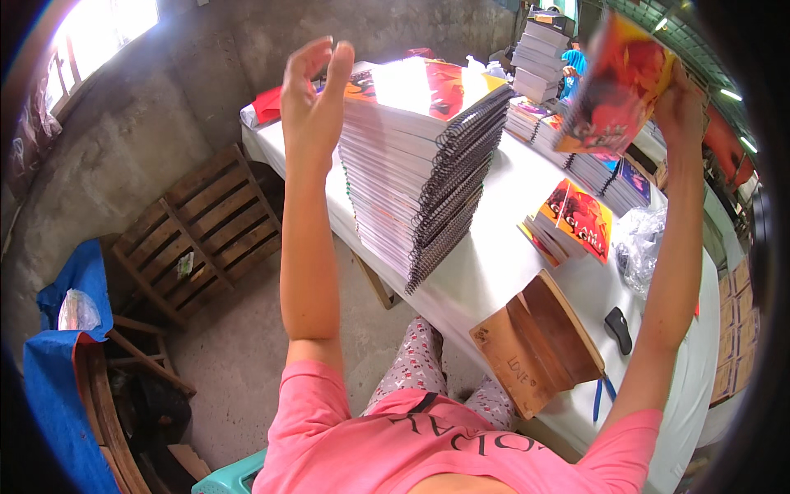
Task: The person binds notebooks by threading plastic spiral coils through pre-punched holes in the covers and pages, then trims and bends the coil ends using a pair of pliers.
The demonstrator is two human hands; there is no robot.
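Observation:
At the upper right, my right hand (681,107) is closed on the edge of a spiral notebook (615,90) with a red and yellow cover, raised above the table and slightly blurred. My left hand (316,103) is raised with thumb and fingers apart, holding nothing. It is beside the upper left corner of a tall stack of spiral notebooks (391,156), whose black coils face right; whether it touches the stack I cannot tell. A smaller pile of notebooks or loose covers (580,221) in the same colours lies to the right of the stack.
On the white-covered table (514,284) are an open wooden box (535,350), a black object (617,331), clear plastic (640,247) and rows of notebooks (592,174). Further back, another tall stack (539,58) stands near a person in blue (573,64). A wooden pallet (202,235) leans left.

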